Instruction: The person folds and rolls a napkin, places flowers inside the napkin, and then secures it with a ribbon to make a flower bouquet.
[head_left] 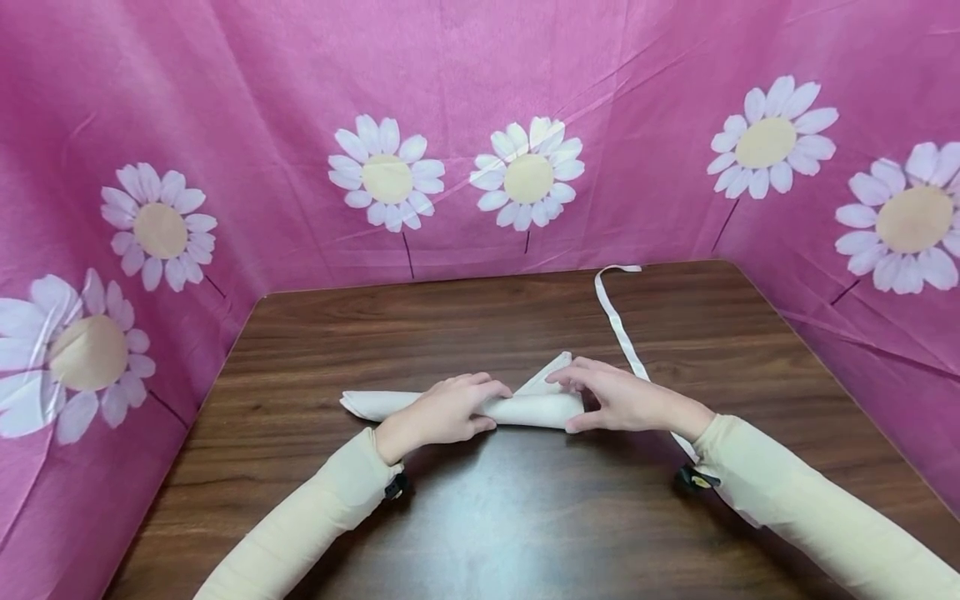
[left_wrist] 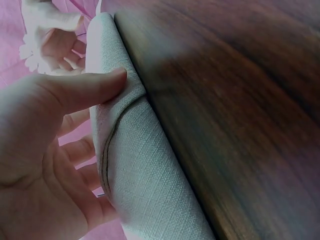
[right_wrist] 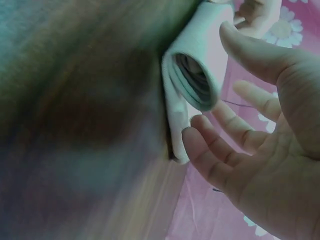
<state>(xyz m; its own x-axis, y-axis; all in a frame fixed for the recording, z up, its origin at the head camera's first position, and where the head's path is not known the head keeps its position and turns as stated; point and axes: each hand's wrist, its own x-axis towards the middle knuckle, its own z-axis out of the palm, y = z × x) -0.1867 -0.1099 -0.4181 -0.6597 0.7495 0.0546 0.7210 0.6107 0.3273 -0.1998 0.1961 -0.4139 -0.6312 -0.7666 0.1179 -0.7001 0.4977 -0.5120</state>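
Observation:
A rolled off-white cloth (head_left: 536, 410) lies across the middle of the table, its woven fabric and a stitched seam showing in the left wrist view. My left hand (head_left: 450, 408) grips the roll (left_wrist: 150, 165) about midway, thumb on the near side and fingers behind it. At the right end is my right hand (head_left: 618, 396), with thumb and loosely bent fingers spread around the cloth. Spiral layers show in the roll's end (right_wrist: 192, 80) in the right wrist view. A pointed flap (head_left: 551, 372) sticks out on the far side, near the right fingertips.
A narrow white strip (head_left: 618, 329) runs from the table's back edge toward the right wrist, passing behind the forearm. The dark wood table (head_left: 360, 325) meets a pink cloth backdrop (head_left: 465, 67) with large white daisies. Each sleeve has a dark wrist device (head_left: 696, 478) below it.

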